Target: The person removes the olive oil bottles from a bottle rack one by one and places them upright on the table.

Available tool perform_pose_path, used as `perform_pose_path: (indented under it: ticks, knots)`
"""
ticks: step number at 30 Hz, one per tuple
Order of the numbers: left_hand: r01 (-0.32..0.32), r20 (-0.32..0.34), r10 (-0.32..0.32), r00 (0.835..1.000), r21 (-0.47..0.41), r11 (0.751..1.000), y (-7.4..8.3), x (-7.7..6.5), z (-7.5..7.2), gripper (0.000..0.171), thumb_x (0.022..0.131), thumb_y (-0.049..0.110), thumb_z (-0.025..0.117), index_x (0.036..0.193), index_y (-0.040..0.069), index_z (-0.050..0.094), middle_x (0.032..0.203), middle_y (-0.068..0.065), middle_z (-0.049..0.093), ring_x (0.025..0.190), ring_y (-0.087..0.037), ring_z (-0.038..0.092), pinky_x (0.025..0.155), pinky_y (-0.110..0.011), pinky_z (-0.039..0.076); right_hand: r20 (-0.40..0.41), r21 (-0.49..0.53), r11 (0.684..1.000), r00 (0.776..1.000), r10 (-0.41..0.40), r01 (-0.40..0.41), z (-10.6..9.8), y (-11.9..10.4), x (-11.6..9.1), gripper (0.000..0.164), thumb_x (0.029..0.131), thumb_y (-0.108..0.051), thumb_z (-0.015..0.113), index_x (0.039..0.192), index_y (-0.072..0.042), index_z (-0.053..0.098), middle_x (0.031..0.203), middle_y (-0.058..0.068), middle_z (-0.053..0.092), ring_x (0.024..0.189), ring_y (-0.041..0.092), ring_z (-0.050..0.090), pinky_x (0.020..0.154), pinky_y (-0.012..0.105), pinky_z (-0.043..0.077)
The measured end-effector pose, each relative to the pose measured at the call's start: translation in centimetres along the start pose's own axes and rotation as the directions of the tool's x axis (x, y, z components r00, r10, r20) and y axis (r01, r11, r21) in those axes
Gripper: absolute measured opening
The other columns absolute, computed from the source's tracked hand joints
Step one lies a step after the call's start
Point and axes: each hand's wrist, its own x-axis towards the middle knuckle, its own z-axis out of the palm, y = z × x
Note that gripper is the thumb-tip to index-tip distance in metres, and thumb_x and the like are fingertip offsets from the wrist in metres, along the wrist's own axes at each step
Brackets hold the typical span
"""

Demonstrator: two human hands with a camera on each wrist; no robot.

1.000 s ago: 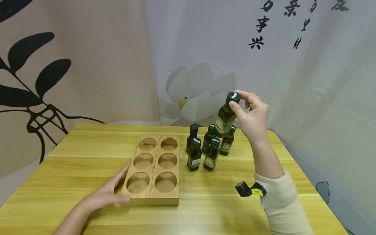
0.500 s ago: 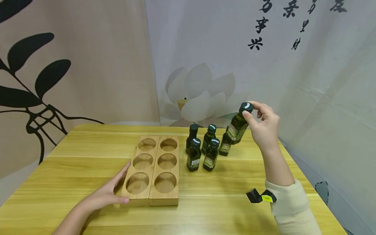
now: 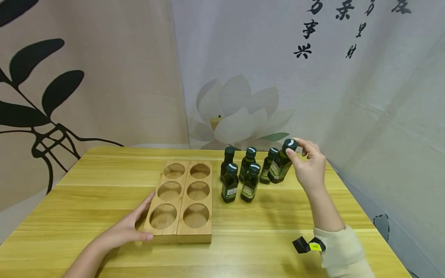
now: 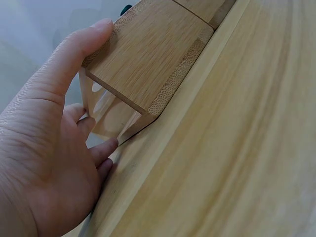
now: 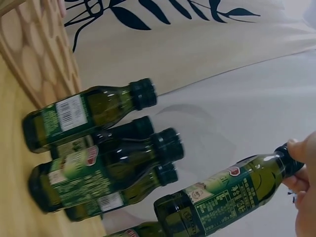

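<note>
My right hand (image 3: 311,170) pinches a dark green glass bottle (image 3: 279,166) by its cap, between thumb and fingers. The bottle leans, cap to the right, and hangs just right of several similar standing bottles (image 3: 249,183). In the right wrist view, the gripped bottle (image 5: 222,200) shows a green label with a red emblem. My left hand (image 3: 121,229) rests against the left side of two wooden racks (image 3: 194,238) lying side by side, its thumb at the near corner. Up close in the left wrist view, its fingers (image 4: 103,150) touch the left rack's open side. Round recesses line both rack tops.
The standing bottles are grouped to the right of the racks, towards the back of the wooden table (image 3: 243,255). A printed fabric curtain (image 3: 236,46) hangs behind the table. A small black device (image 3: 308,244) sits on the right sleeve.
My right hand has carried the bottle right and then down, from above the group to beside its rightmost bottle. The left hand and the racks have stayed put.
</note>
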Motion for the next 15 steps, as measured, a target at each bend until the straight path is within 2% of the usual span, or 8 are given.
perform_pose_path:
  ticks: [8, 15]
  knots:
    - [0.024, -0.005, -0.024, 1.000, -0.016, 1.000, -0.2, 0.0, -0.1, 0.111, 0.077, 0.011, 0.076, 0.155, 0.024, -0.001, 0.153, -0.032, 0.001, 0.133, -0.060, 0.006, 0.087, -0.082, 0.006, 0.000, 0.011, 1.000, 1.000, -0.022, 0.022, 0.7, 1.9, -1.4, 0.025, 0.080, 0.004, 0.074, 0.104, 0.005, 0.070, 0.076, 0.015, 0.050, 0.072, 0.017, 0.035, 0.066, 0.029, 0.021]
    - [0.018, -0.005, -0.018, 1.000, -0.011, 1.000, -0.3, 0.0, -0.1, 0.110, 0.077, 0.010, 0.076, 0.155, 0.024, -0.001, 0.153, -0.032, 0.000, 0.133, -0.060, 0.005, 0.087, -0.083, 0.007, 0.016, -0.012, 1.000, 1.000, 0.022, -0.022, 1.4, 3.2, -2.7, 0.025, 0.079, 0.003, 0.075, 0.103, 0.005, 0.069, 0.075, 0.011, 0.047, 0.074, 0.019, 0.035, 0.067, 0.029, 0.022]
